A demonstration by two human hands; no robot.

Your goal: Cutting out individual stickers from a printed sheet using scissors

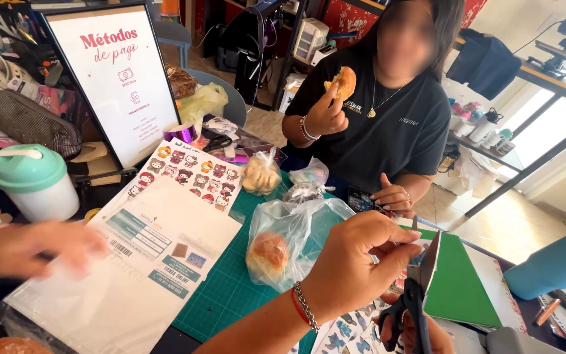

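My left hand [355, 262], with a red cord and a metal bracelet at the wrist, reaches to the right and pinches a small piece of paper at its fingertips. Just below it my right hand [420, 331] grips black-handled scissors [420, 288], whose grey blades point up at the pinched piece. Under both hands lies a sheet of cartoon stickers [345, 331]. A clear bag holding a round bun [271, 252] rests on the green cutting mat [224, 295] left of my left hand.
Across the table a person in a black shirt [388, 124] bites a bun, the other hand on a phone. Another person's blurred hand [31, 246] hovers over a white mailer [132, 262]. A framed sign [122, 82], teal-lidded cup [34, 180], sticker sheet [191, 174], green folder [456, 282] and teal bottle [555, 262] surround them.
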